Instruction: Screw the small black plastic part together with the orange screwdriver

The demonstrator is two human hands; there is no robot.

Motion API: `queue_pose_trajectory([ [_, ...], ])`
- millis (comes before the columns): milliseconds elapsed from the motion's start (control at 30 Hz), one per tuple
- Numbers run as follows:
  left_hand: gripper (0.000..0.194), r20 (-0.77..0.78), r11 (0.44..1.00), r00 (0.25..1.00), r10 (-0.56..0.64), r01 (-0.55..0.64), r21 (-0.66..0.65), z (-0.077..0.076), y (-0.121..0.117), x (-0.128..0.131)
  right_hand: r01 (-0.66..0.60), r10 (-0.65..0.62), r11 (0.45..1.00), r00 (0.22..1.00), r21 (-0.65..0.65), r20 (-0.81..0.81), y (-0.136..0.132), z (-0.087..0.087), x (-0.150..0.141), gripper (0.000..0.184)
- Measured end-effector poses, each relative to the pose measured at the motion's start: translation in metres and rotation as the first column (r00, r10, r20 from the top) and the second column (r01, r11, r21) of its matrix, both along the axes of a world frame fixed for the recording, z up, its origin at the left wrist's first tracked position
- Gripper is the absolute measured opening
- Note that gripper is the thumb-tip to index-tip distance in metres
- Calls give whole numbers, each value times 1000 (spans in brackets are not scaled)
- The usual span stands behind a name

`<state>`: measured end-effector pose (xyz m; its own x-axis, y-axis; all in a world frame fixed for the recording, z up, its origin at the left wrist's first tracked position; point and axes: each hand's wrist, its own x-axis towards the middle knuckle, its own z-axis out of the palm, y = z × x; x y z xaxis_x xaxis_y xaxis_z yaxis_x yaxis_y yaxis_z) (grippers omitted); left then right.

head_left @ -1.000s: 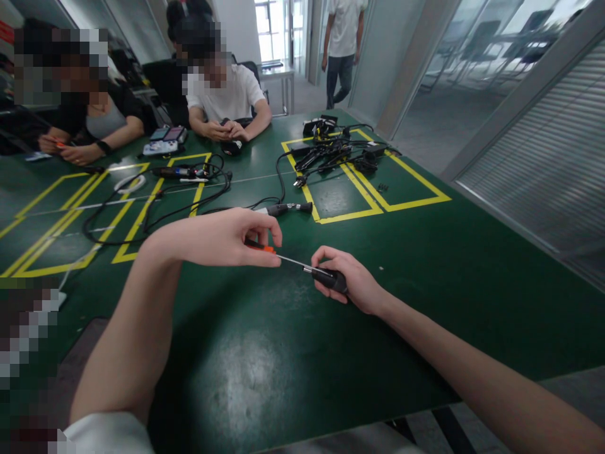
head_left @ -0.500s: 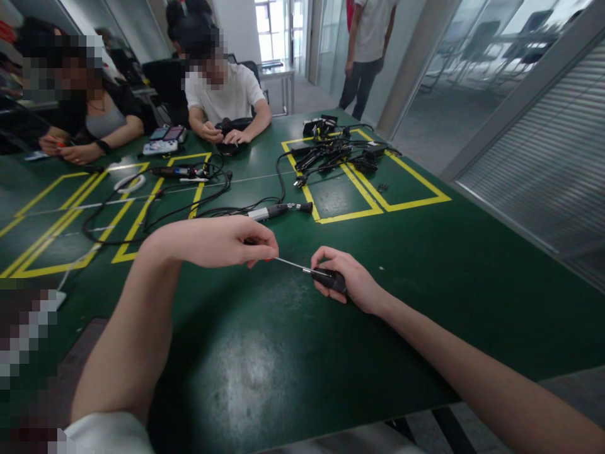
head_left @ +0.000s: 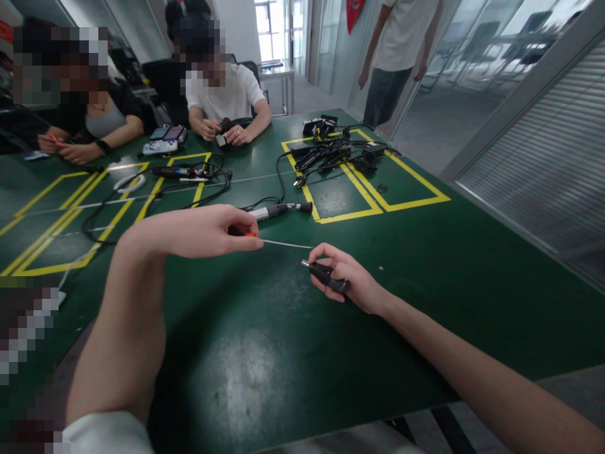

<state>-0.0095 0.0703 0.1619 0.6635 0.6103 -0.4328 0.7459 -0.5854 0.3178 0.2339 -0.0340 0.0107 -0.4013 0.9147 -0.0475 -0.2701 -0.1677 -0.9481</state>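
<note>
My left hand is closed on a thin screwdriver. Its orange handle peeks out between the fingers, and its slim metal shaft points right. The shaft's far end reaches the index fingertip of my right hand; whether the fingers pinch it I cannot tell. Wrapped in my right hand is a black handle-like piece with a short metal tube at its left end. The shaft runs above that tube, apart from it. Both hands are above the green table.
Beyond my hands lies a grey-and-black corded tool. A heap of black cables and devices is at the back right, inside yellow tape outlines. Another corded tool lies at left. Two people sit across the table; a person stands behind.
My left hand has shifted left and slightly up with the screwdriver. Its shaft has moved from the black piece's metal end to above it. The standing person has moved right.
</note>
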Motion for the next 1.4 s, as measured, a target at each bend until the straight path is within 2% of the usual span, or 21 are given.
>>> queue_pose_trajectory([
  [433, 44, -26, 1000, 1000, -16, 17, 19, -3, -1, 4, 37, -35, 999, 995, -21, 93, -1, 7, -5, 14],
  [667, 43, -6, 1000, 1000, -12, 12, 7, -4, 1, 3, 34, -51, 997, 968, 71, 246, -3, 10, -5, 27],
  [833, 42, 2, 1000, 1000, -7, 7, 6, -4, 1, 6, 60, -87, 993, 957, 102, 278, -2, 8, -3, 11],
  [900, 43, -11, 1000, 1000, -6, 6, 18, -5, 1, 7, 85, -120, 987, 953, 135, 278, -2, 7, -3, 11],
  [1000, 44, -44, 999, 999, 1, 1, 33, -6, 1, 9, 72, -155, 969, 924, 237, 350, -2, 4, -4, 21],
  [1167, 42, -74, 998, 997, 21, -16, 56, -7, 3, 10, -41, -133, 931, 889, 364, 439, -3, -3, -5, 30],
  [1267, 41, -71, 998, 997, 26, -22, 60, -7, 3, 10, -92, -164, 887, 853, 453, 496, -2, -6, -5, 26],
  [1400, 39, -76, 998, 997, 9, -4, 63, -6, 0, 9, -113, -273, 826, 777, 552, 567, 1, -6, -4, 23],
])
